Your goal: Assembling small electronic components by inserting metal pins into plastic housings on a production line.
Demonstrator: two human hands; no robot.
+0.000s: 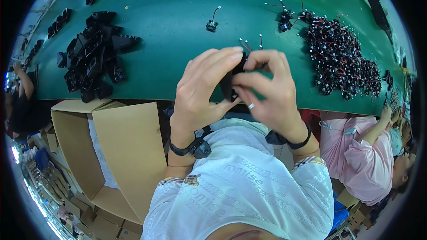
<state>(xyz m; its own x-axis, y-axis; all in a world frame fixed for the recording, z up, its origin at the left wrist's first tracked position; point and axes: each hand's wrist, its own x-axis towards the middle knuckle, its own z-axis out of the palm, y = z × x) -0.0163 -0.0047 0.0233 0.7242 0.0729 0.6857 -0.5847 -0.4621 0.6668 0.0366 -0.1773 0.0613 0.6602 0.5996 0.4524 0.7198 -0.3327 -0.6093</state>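
Note:
My left hand is closed around a black plastic housing, held on edge above the front edge of the table. Close against the housing's right side, my right hand has its thumb and fingers bent together in a pinch. Whatever lies between those fingertips is hidden and slightly blurred. Just beyond the hands, small connector wires stick up from parts that my fingers mostly cover. Farther out on the table lies a single small circuit part with a red and black lead.
A heap of black housings lies on the green table at left; a large pile of wired parts spreads at right. An open cardboard box stands below the table's left front edge. A person in pink sits close at right.

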